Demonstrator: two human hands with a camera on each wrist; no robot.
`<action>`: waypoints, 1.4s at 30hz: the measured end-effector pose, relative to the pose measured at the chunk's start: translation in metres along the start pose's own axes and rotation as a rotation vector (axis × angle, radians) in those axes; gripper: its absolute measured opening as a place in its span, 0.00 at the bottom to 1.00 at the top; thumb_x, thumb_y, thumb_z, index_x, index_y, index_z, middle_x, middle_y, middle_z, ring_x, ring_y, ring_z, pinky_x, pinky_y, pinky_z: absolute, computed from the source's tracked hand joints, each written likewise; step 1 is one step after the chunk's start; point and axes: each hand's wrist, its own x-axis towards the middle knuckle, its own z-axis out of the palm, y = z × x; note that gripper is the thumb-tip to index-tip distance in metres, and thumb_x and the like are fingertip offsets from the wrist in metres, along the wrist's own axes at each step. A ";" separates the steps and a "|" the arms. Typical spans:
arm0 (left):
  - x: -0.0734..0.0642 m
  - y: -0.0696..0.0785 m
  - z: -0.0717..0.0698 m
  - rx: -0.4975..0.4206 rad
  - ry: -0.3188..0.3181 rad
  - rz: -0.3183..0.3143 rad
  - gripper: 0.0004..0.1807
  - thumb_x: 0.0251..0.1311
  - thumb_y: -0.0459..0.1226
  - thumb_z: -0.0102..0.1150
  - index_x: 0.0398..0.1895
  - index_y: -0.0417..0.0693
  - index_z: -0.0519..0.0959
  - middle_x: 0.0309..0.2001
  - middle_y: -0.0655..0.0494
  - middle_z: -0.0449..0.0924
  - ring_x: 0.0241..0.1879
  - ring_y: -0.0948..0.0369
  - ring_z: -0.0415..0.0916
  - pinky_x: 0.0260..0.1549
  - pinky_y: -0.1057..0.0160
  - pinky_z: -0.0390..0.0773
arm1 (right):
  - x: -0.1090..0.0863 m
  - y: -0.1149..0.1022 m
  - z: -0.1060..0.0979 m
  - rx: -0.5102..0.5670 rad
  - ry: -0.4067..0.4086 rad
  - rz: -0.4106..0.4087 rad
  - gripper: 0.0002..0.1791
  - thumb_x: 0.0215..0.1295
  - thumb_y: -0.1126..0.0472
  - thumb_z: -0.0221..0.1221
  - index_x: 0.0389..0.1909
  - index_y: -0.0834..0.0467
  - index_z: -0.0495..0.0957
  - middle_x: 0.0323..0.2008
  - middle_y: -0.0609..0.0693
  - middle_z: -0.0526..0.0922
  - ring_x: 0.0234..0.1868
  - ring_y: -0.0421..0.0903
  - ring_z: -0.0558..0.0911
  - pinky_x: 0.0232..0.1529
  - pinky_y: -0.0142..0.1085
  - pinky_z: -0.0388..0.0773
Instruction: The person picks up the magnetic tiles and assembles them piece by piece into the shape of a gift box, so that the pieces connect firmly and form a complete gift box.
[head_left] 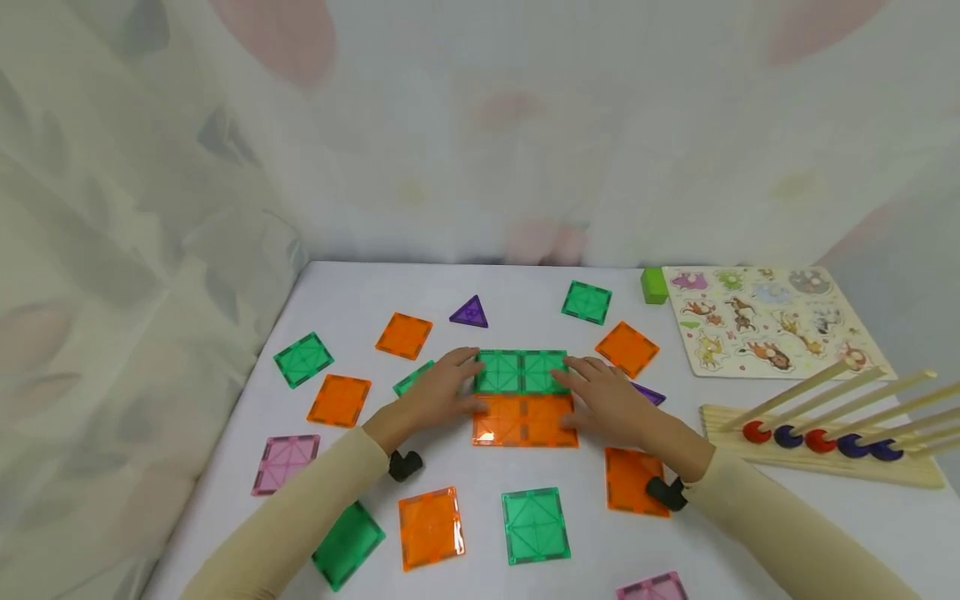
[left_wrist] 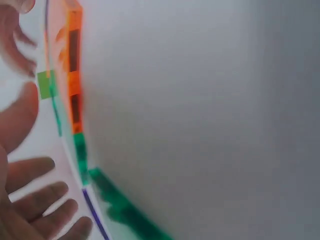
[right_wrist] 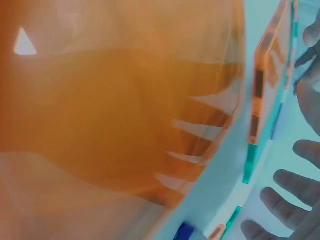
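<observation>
Two green square magnetic tiles [head_left: 497, 372] lie side by side, edge to edge with two orange square magnetic tiles [head_left: 498, 421] on the near side, forming a flat block. My left hand [head_left: 442, 387] is at the block's left edge, its fingertips reaching the tiles. Opposite it, my right hand [head_left: 606, 393] extends its fingers over the right edge. Both wrist views show spread, fairly straight fingers on the left hand [left_wrist: 30, 210] and right hand [right_wrist: 295, 200]. Whether the fingertips press on the tiles is hard to tell. Part of a green tile [head_left: 411, 379] shows behind my left hand.
Loose orange tiles [head_left: 432, 528], green tiles [head_left: 536, 526] and pink tiles [head_left: 287, 463] lie around the block. A purple triangle [head_left: 470, 312] is farther back. At right are a green block [head_left: 654, 286], an animal puzzle board [head_left: 772, 321] and a wooden peg stand [head_left: 817, 450] with rings.
</observation>
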 end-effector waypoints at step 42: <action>-0.017 -0.028 -0.005 0.028 0.010 -0.213 0.37 0.55 0.39 0.68 0.67 0.36 0.66 0.71 0.46 0.61 0.70 0.46 0.56 0.67 0.49 0.64 | -0.093 0.009 0.018 -0.087 0.029 0.130 0.39 0.51 0.40 0.67 0.64 0.52 0.72 0.61 0.53 0.74 0.60 0.55 0.71 0.57 0.54 0.73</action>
